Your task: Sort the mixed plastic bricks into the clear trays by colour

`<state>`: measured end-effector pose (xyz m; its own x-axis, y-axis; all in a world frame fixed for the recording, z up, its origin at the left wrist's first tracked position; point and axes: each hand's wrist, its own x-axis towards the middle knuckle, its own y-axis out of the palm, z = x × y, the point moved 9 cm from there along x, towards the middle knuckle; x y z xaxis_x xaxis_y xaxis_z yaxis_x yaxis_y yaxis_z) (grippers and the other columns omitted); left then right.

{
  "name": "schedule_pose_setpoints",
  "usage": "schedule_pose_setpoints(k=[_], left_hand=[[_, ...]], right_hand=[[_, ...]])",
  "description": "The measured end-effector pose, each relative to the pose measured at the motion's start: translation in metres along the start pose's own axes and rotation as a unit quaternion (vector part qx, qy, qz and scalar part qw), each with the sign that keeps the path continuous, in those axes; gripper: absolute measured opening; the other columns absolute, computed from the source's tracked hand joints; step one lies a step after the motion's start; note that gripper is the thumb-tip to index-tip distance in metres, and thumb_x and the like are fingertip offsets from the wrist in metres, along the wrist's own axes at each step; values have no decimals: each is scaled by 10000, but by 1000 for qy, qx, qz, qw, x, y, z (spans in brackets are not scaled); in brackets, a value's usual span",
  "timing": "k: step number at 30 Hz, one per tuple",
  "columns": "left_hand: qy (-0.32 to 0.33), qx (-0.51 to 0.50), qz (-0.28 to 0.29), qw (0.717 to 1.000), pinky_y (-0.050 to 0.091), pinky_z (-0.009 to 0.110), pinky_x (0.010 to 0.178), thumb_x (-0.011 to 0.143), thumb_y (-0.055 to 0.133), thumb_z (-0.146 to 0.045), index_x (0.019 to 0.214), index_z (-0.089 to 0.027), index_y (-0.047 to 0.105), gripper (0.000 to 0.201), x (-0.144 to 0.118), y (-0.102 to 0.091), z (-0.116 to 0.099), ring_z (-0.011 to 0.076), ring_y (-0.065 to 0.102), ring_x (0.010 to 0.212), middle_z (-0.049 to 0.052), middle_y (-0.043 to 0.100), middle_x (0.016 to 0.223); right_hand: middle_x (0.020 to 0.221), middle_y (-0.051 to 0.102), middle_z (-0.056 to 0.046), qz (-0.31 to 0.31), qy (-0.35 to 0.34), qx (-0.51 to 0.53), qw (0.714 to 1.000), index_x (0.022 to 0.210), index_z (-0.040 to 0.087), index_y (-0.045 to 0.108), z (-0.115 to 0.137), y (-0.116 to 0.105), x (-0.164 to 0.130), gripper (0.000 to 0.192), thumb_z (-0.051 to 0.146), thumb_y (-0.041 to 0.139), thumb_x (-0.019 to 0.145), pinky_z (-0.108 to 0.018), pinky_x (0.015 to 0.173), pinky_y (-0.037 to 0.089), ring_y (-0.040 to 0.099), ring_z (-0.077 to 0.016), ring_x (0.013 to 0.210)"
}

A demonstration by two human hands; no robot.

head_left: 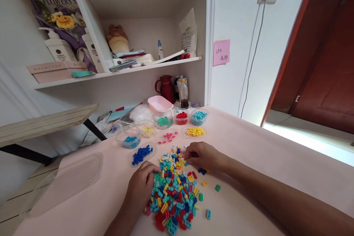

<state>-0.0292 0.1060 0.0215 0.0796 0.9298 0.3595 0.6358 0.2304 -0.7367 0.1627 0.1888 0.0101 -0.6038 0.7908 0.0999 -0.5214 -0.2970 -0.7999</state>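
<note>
Mixed bricks [175,195] under both hands, sorted colours in clear tubs [181,117]

The pile of little bricks [175,191] is red, blue, yellow, green and teal. The tablecloth [249,143] is pale pink. The jug [166,87] is dark red.

Single head cam, looking fwd and down across the pale pink table [249,147], fairly close. Faces the white wall shelves [118,70]; edges look warped, probably wide-angle.
</note>
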Motion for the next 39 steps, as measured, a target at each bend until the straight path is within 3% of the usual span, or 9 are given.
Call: schedule_pose_setpoints(k=[6,13,22,28,33,39], left_hand=[[-2,2,6,1000,496,293,767,822,376,-151,766,-229,678,316,0,2,3,191,643,854,36,676,860],[1,9,3,1000,490,279,769,811,384,-132,779,-237,685,320,1,3,5,182,645,858,23,675,866],[-5,6,7,1000,491,283,756,812,368,-138,757,-234,677,328,0,1,1,180,646,843,23,675,859],[-15,12,14,1000,482,284,765,827,358,-147,768,-230,666,325,0,2,1,180,641,862,22,665,872],[-24,10,26,999,476,292,774,834,351,-146,786,-230,661,325,-1,3,1,183,634,877,26,660,894],[-21,9,26,999,474,297,783,835,356,-146,788,-227,660,319,-1,4,2,186,632,884,30,658,896]], right_hand=[[874,704,-17,-35,-8,-11,999,849,229,705,3,-3,0,149,220,586,760,-260,668,448,620,-172,773],[928,673,-45,0,-52,86,995,842,203,726,4,-2,-1,150,193,606,753,-235,648,484,620,-161,785],[935,625,-35,51,-67,34,996,815,195,702,15,-2,-7,119,153,665,710,-228,659,474,586,-152,800],[949,626,-51,15,-122,-2,992,839,198,711,20,-15,-10,107,174,688,737,-243,703,476,579,-163,854],[891,652,-38,41,-170,-36,984,889,224,731,32,-10,-14,195,121,685,730,-238,691,456,577,-161,835],[832,664,-9,40,-155,-49,986,820,207,705,28,-3,-11,128,125,663,731,-232,666,430,578,-142,767]])
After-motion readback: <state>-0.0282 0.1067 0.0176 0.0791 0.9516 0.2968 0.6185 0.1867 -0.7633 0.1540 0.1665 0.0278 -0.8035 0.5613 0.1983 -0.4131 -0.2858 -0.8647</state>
